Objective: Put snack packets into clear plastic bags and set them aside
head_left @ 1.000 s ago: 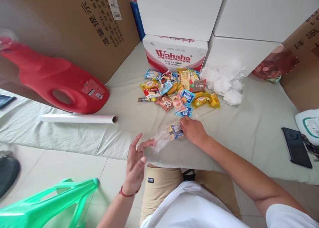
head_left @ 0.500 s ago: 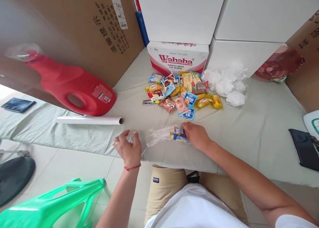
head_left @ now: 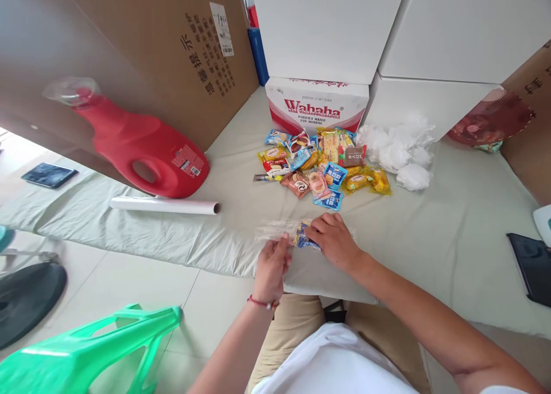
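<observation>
A clear plastic bag (head_left: 274,227) lies along the front of the cloth-covered table, with a blue and yellow snack packet (head_left: 303,237) at its right part. My left hand (head_left: 272,266), a red string on its wrist, pinches the bag's near side between thumb and fingers. From the right, my right hand (head_left: 334,242) curls its fingers over the snack packet and hides part of it. Just beyond both hands is a pile of small wrapped snacks (head_left: 317,183) in blue, yellow, red and brown.
Behind the snacks stands a Wahaha carton (head_left: 316,107), with crumpled clear plastic bags (head_left: 394,147) to its right. On the left are a red jug (head_left: 150,147) and a white roll (head_left: 166,206). A phone (head_left: 529,268) lies far right. A green stool (head_left: 99,348) stands below.
My left hand has moved right and taken hold of the clear bag. My right hand now reaches further over the snack packet. The view has shifted slightly.
</observation>
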{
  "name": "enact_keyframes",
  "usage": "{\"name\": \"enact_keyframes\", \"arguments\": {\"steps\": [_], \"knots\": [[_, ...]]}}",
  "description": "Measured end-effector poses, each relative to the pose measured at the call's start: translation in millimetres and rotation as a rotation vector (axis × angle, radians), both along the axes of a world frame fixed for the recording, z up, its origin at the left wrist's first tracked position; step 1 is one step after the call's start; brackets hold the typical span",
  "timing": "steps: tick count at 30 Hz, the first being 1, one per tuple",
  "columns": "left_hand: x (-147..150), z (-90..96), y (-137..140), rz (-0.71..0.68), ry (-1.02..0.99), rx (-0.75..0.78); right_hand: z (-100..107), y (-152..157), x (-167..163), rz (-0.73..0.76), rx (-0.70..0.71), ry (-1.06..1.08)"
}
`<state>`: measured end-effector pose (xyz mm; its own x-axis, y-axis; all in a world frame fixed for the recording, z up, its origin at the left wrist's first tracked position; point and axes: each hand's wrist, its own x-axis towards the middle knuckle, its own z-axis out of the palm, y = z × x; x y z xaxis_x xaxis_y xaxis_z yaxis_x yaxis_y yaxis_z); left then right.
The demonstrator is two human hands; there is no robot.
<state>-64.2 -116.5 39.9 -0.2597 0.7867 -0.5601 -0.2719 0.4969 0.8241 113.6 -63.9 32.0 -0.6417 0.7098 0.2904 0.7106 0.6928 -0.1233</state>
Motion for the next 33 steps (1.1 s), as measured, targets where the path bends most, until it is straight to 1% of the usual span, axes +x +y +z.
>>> {"name": "enact_keyframes", "arguments": {"steps": [2,4,7,9,11,12,13,16,17,18,20,22,24,25,26,28,30,31,33], "knots": [[-1,-2.6,20,0.140,0.035,0.003,4,0,1,0.042,-0.053,0.006],[-3,-7.1,36,0.213,0.057,0.020,9,-2,4,0.075,-0.102,0.046],[-7,-12.5,50,0.193,0.063,0.111,14,-7,10,0.098,-0.139,0.133],[-7,-11.0,53,0.186,0.076,0.177,14,-11,14,0.098,-0.140,0.162],[-3,-4.6,48,0.162,0.197,0.292,10,-15,15,0.080,-0.136,0.171],[1,-0.2,42,0.104,0.291,0.369,7,-17,15,0.064,-0.136,0.179],[6,4.2,36,0.007,0.399,0.456,3,-19,15,0.041,-0.139,0.196],[25,11.4,11,-0.379,0.705,0.689,-9,-23,15,-0.038,-0.185,0.337],[30,10.6,4,-0.474,0.795,0.748,-11,-25,17,-0.055,-0.221,0.410],[34,8.1,-3,-0.539,0.888,0.798,-13,-25,21,-0.074,-0.258,0.491],[39,-0.4,-11,-0.603,1.042,0.865,-14,-25,33,-0.147,-0.315,0.638],[39,-10.3,-13,-0.608,1.126,0.893,-12,-24,51,-0.306,-0.317,0.715],[40,-18.0,-10,-0.575,1.166,0.905,-10,-21,66,-0.463,-0.330,0.688],[40,-20.6,-8,-0.549,1.176,0.908,-10,-20,72,-0.506,-0.365,0.637],[42,-22.2,-5,-0.518,1.184,0.907,-10,-19,76,-0.524,-0.413,0.570],[47,-23.5,-1,-0.465,1.190,0.901,-11,-18,77,-0.511,-0.512,0.416],[53,-23.6,2,-0.437,1.189,0.886,-13,-19,73,-0.494,-0.564,0.299],[56,-23.8,3,-0.431,1.189,0.867,-13,-20,70,-0.494,-0.571,0.274],[61,-25.1,3,-0.397,1.193,0.781,-13,-23,66,-0.502,-0.563,0.308]]}}
